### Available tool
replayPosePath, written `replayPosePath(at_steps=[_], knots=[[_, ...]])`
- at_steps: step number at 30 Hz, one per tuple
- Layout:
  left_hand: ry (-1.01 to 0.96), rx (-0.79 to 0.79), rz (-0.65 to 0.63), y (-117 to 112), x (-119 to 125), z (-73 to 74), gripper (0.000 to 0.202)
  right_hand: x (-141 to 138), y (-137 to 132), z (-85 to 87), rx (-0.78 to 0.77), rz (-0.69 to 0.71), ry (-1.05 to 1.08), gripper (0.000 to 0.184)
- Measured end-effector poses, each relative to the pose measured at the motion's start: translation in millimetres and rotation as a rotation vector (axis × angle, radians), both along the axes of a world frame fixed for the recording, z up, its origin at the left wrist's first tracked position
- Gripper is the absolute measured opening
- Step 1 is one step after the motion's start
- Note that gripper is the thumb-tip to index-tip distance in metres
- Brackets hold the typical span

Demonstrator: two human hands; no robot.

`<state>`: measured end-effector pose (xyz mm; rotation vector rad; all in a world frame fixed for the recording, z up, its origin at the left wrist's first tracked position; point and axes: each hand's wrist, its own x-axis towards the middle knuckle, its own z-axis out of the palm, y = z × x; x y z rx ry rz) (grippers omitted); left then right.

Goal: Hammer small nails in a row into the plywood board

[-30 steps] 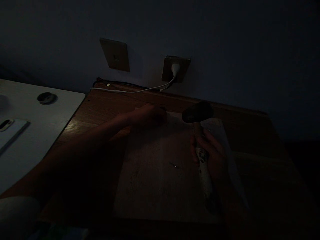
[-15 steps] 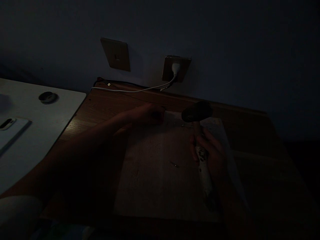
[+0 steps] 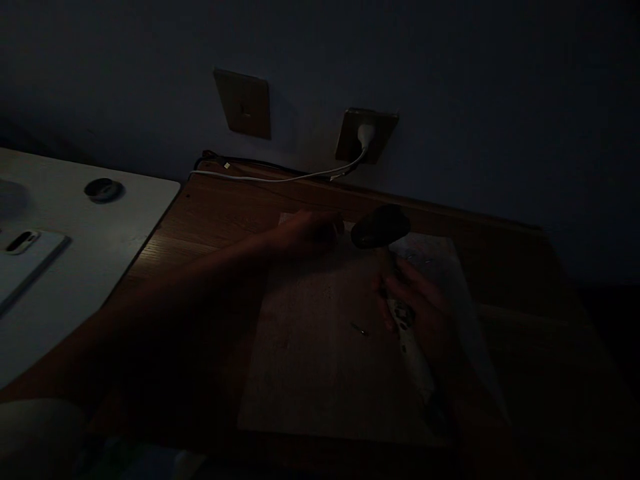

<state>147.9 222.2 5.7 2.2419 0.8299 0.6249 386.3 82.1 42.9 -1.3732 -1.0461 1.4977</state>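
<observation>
In dim light, my right hand (image 3: 423,300) is closed around the pale, dark-spotted handle of a mallet (image 3: 381,227). Its dark, thick head is raised over the far part of a light board (image 3: 300,373). My left hand (image 3: 313,233) rests at the board's far left corner, left of the mallet head, with its fingers curled together; what they hold, if anything, is too dark to make out. A small thin metal piece (image 3: 359,329), perhaps a nail or screw, lies on the board's middle. Several tiny shiny bits (image 3: 420,259) lie near its far right edge.
The board lies on a brown wooden table (image 3: 235,213) against a wall. A white cable (image 3: 270,179) runs along the back to a plugged wall socket (image 3: 383,127). A white tabletop (image 3: 135,220) at left holds a round dark ring (image 3: 103,189) and a white phone-like object (image 3: 37,267).
The mallet head has moved left over the board, closer to my left hand. The whole view has shifted slightly, so the board and sockets appear farther right.
</observation>
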Motion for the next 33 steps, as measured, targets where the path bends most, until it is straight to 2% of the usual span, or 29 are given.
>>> replayPosePath(at_steps=[6,13,26,33], knots=[[-0.013,0.021,0.032,1,1,-5.2,0.046,-16,-3,3.7,-0.001,0.035,-0.027,0.033],[-0.063,0.047,0.007,4,-1,-10.1,0.045,-7,3,-10.7,-0.021,0.164,-0.067,0.037],[-0.053,0.098,0.006,6,2,-18.4,0.046,-12,1,-9.5,0.016,0.131,-0.081,0.037],[-0.037,0.087,0.018,6,2,-19.0,0.050,-10,0,-10.4,-0.021,0.151,-0.095,0.036]])
